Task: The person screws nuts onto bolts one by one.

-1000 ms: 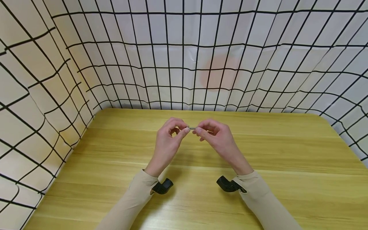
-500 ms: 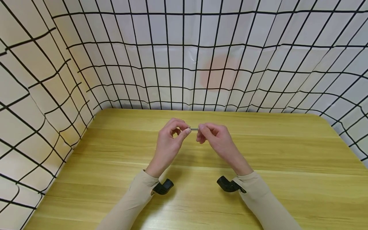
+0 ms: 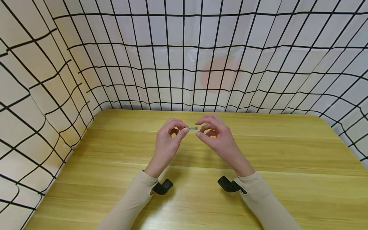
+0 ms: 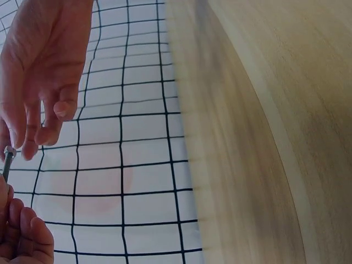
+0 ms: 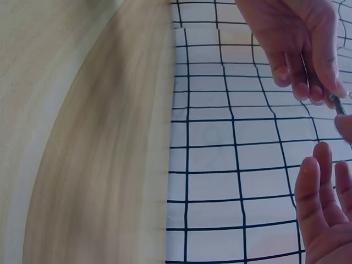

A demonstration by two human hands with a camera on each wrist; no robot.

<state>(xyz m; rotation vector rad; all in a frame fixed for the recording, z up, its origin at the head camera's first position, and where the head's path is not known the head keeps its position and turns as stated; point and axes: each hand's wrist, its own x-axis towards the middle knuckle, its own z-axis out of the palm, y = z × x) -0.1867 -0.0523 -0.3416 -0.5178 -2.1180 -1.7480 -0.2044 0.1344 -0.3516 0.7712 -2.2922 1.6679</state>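
A small grey metal bolt (image 3: 192, 128) lies level between my hands in the head view, its thicker end pointing right. My left hand (image 3: 169, 137) pinches its left end between thumb and forefinger. Around the thicker end, the thumb and forefinger of my right hand (image 3: 217, 132) stand apart, one on each side, with a gap to the metal. The left wrist view has the bolt (image 4: 7, 164) at its left edge, the thick end by the right fingertips. In the right wrist view, part of the bolt (image 5: 339, 105) shows at the left fingertips; the pinched end is mostly hidden.
Both hands are raised over a wooden table (image 3: 115, 185). Behind it and to the sides hangs white sheeting with a black grid net (image 3: 161, 57). A black wrist mount sticks out of the left sleeve (image 3: 138, 188) and another out of the right sleeve (image 3: 258, 191).
The right thumb and forefinger have let go of the bolt's right end and spread apart, uncovering its thicker end. The left hand keeps its pinch almost in place.
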